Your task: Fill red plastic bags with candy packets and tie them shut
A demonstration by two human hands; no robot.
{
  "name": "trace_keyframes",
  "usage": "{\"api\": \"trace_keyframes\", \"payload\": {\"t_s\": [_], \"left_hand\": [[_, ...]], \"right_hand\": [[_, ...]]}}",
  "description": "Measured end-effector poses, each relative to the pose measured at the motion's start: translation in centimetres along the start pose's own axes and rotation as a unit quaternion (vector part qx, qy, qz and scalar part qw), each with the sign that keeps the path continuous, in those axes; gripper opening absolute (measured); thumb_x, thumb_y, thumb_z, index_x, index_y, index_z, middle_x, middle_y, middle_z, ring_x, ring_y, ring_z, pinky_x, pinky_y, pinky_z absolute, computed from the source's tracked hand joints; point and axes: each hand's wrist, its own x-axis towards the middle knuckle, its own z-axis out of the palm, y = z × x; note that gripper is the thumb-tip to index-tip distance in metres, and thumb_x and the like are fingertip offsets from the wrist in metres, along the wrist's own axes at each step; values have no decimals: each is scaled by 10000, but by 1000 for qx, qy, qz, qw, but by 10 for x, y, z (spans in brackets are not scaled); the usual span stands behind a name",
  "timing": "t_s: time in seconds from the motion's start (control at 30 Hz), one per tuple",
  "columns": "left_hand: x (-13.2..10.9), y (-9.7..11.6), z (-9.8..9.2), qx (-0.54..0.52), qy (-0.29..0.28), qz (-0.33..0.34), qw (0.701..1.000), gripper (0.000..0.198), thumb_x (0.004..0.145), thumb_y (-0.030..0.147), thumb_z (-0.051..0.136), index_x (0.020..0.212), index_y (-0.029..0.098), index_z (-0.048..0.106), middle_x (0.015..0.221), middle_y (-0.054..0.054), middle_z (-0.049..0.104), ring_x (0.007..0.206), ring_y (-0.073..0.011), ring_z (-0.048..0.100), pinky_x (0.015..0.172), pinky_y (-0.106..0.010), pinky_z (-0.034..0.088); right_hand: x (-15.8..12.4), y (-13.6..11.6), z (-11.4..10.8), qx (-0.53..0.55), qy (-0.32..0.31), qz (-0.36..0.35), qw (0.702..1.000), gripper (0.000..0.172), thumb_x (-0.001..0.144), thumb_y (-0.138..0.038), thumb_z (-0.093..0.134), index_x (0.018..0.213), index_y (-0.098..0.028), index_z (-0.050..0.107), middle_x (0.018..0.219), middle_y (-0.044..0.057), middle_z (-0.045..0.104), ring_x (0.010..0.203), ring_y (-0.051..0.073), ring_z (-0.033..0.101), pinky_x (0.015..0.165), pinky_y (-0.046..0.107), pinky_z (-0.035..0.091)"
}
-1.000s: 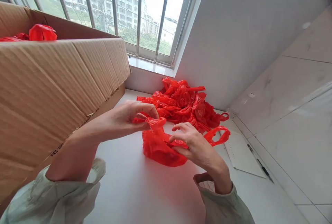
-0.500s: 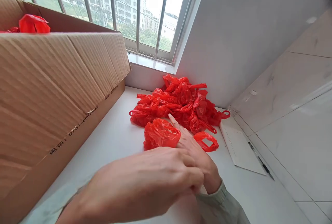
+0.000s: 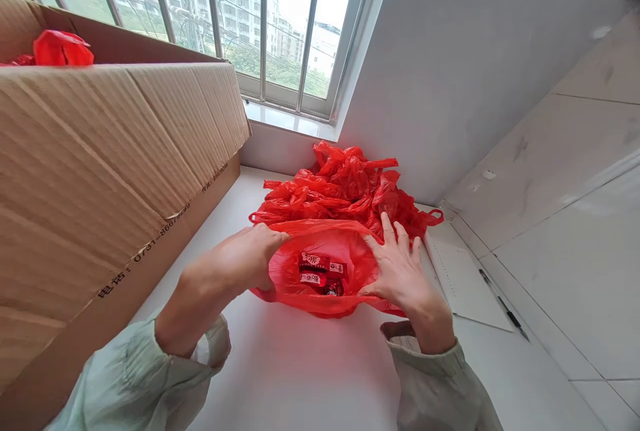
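A red plastic bag (image 3: 320, 308) stands on the white table with its mouth spread wide toward me. Small dark-red wrapped packets (image 3: 315, 262) with white lettering lie at its bottom. My left hand (image 3: 237, 254) grips the bag's left side, fingers curled at the far rim and thumb low by the near rim. On the opposite side, my right hand (image 3: 403, 271) presses against the bag from inside the rim, its fingers stretched out and spread, thumb by the near edge. Directly behind the bag lies a heap of knotted red plastic bags (image 3: 350, 181).
A tall cardboard box (image 3: 115, 171) stands on the left, with a red bag (image 3: 63, 48) showing over its edge. To the right lie a white notebook (image 3: 470, 278) and a black pen (image 3: 507, 308) along the tiled wall. A barred window (image 3: 287, 31) is behind.
My hands were crossed close together, one in front of the bunched bag. Now they are apart on either side, and the bag's mouth is pulled open, showing the packets inside.
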Motion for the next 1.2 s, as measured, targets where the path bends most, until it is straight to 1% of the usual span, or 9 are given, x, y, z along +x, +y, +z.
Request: {"api": "trace_keyframes", "payload": {"t_s": [0.07, 0.2, 0.37, 0.47, 0.6, 0.73, 0.83, 1.03, 1.2], "left_hand": [[-4, 11, -3, 41, -46, -10, 998, 217, 589, 207, 661, 805, 225, 646, 720, 24, 640, 793, -189, 572, 633, -231, 376], [-18, 28, 2, 75, -16, 37, 996, 133, 710, 187, 618, 839, 194, 649, 741, 3, 640, 816, -188, 575, 722, -253, 409], [-24, 34, 11, 85, 15, 148, 985, 194, 852, 115, 471, 841, 214, 637, 812, -4, 628, 768, -167, 574, 713, -266, 421], [-10, 32, 15, 90, -20, 199, 976, 254, 865, 66, 419, 758, 202, 605, 744, 9, 599, 689, -152, 547, 652, -264, 393], [12, 20, 24, 138, -47, 148, 978, 255, 804, -3, 428, 734, 174, 598, 732, -11, 605, 679, -159, 534, 600, -263, 345], [16, 11, 28, 184, -107, 46, 976, 238, 673, -67, 465, 619, 153, 537, 692, -27, 570, 631, -152, 493, 544, -251, 291], [10, 11, 25, 162, -113, 31, 980, 279, 599, -66, 483, 521, 179, 376, 558, 18, 415, 522, -117, 366, 499, -256, 237], [-8, 16, 17, 150, -106, 100, 978, 372, 618, 0, 471, 565, 220, 174, 540, 57, 153, 479, -95, 120, 469, -301, 114], [-22, 32, 21, 184, -72, 182, 963, 334, 676, -11, 443, 549, 212, 230, 538, 55, 204, 492, -106, 165, 476, -312, 126]], "right_hand": [[0, 8, -4, -37, 13, 26, 999, 1074, 470, -344, 927, 1438, -277, 464, 1643, 161, -16, 1466, 488, 105, 1104, 744, 136], [-2, 16, -1, -69, 21, 27, 997, 986, 477, -251, 921, 1378, -225, 523, 1635, 190, 25, 1445, 515, 163, 1080, 763, 173], [-11, 3, -13, -47, 93, -76, 992, 645, 697, -160, 793, 1306, -240, 597, 1571, 176, 305, 1437, 461, 248, 1070, 727, 271], [-15, -14, -25, -1, 96, -179, 979, 302, 893, -144, 584, 1158, -250, 682, 1384, 117, 565, 1330, 327, 459, 1071, 604, 377], [-16, -26, -16, -25, 38, -167, 985, 149, 863, -148, 632, 959, -211, 728, 1093, 108, 703, 1145, 322, 585, 1052, 644, 357], [-18, -13, 7, -88, -6, -73, 993, 469, 630, -338, 868, 1043, -164, 731, 1346, 216, 567, 1294, 465, 442, 1094, 739, 175], [-19, 2, 11, -82, -44, -53, 994, 722, 568, -458, 882, 1212, -205, 676, 1457, 198, 478, 1356, 461, 382, 1117, 741, 65], [-17, 12, 7, -85, -43, -26, 995, 837, 605, -509, 836, 1352, -238, 572, 1467, 187, 462, 1368, 407, 392, 1102, 745, -59], [-16, 6, 15, -74, -43, -39, 996, 845, 603, -535, 829, 1356, -255, 564, 1525, 188, 389, 1400, 441, 331, 1090, 759, -37]]}}
